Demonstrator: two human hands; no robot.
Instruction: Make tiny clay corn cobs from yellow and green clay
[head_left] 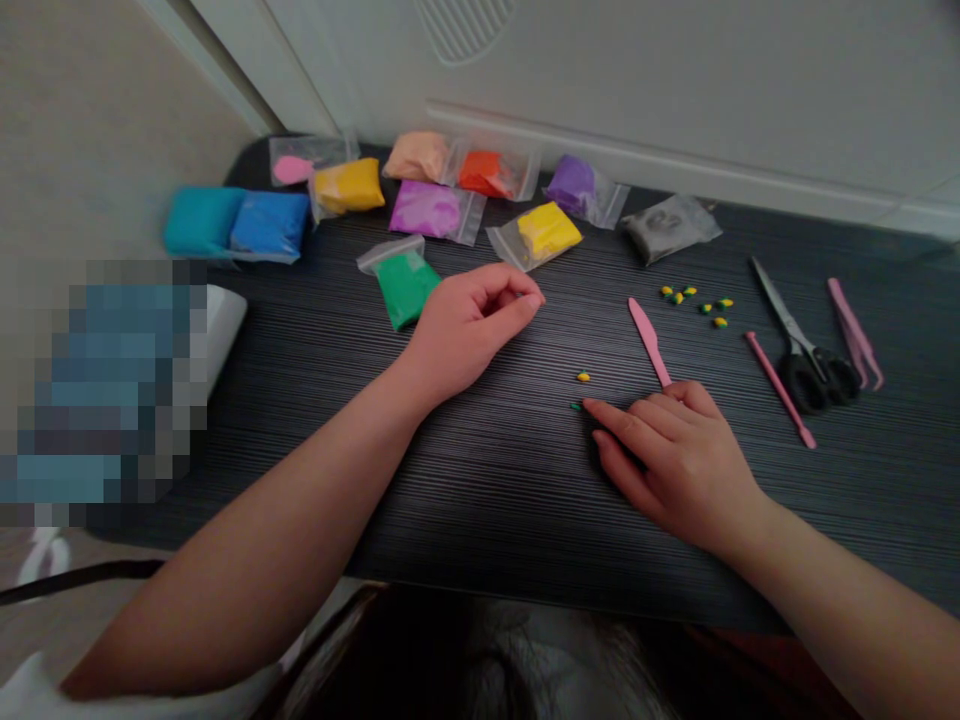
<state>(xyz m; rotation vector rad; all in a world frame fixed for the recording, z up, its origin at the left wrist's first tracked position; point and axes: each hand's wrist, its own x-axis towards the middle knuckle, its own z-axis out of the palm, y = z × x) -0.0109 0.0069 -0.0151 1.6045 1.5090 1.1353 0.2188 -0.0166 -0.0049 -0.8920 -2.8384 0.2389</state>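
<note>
1. Dark hair point(450, 650) hangs nearest the camera, at 6 o'clock, with the bare left forearm point(300, 510) reaching up from 7 o'clock.
2. Beside the right hand point(686, 460) lies a tiny green sliver, apparently of modelling clay point(575, 406) — at 9 o'clock from the index fingertip, so close that touch or a slight gap cannot be told. Its long axis runs roughly 9 to 3 o'clock.
3. That index finger is stretched out, the thumb spread apart from it; the other fingers curl over the handle end of a pink plastic knife point(646, 335), and whether they grip it cannot be told. The blade points to 11 o'clock.
4. At about 12 o'clock from the fingertip lies a small yellow-and-green oval bead point(583, 377), just apart, its length also near 9 to 3.
5. The left hand point(472, 325) is farther off, at 11 o'clock from the sliver; its fingers are loosely curled, thumb near index — any pinched thing cannot be seen.
6. Six similar yellow-and-green beads point(690, 292) lie towards 2 o'clock from the sliver, well apart.
</note>
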